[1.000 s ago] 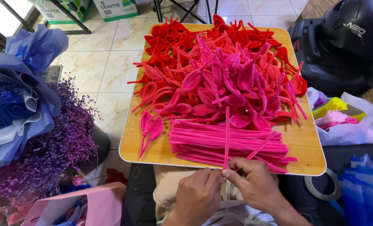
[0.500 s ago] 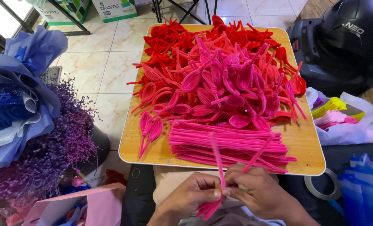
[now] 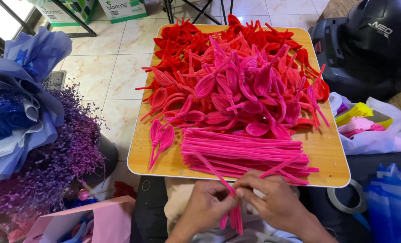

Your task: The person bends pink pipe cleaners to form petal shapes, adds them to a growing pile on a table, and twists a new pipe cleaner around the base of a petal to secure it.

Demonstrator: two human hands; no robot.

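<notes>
Both sets of fingers (image 3: 229,198) pinched tight on a pink pipe cleaner (image 3: 233,213), bending it below the desk (image 3: 331,155) edge. Just beyond lies the straight pink bundle (image 3: 245,153); farther out, looped petals (image 3: 236,85) heaped high.

Small florist or craft workshop, likely run from a home: tiled floor (image 3: 115,67), a wooden surface (image 3: 326,153) heaped with pink pipe cleaners (image 3: 245,153) and formed red and pink petals (image 3: 236,81). Wrapped blue bouquet (image 3: 16,112) and dried purple flowers (image 3: 61,157) stand left; cardboard boxes (image 3: 119,9) behind. Motorcycle helmet (image 3: 380,40) and tape roll (image 3: 344,200) sit right.
</notes>
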